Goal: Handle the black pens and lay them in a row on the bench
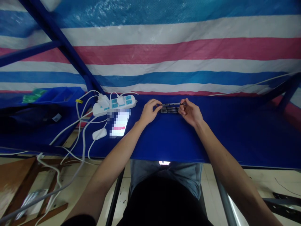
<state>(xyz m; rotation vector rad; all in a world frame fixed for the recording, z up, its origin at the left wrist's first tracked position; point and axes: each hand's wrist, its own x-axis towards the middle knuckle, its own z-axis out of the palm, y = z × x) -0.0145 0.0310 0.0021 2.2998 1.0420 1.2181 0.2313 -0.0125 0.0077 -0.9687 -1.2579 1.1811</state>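
Above the blue tabletop, a slim pen with dark ends and a paler middle spans the gap between my two hands. The thumb and fingers of my left hand pinch its left end. At the other end, the curled fingers of my right hand close on it, hiding its tip. Just beneath, several similar dark pens lie side by side on the table; my right fingers cover their right ends and rest close to or against them.
Left of my hands lie a phone with a lit screen, a white power strip with plugs, and a small white case. White cables trail off the table's left side. Blue bins stand farther left. A striped tarp hangs behind the table.
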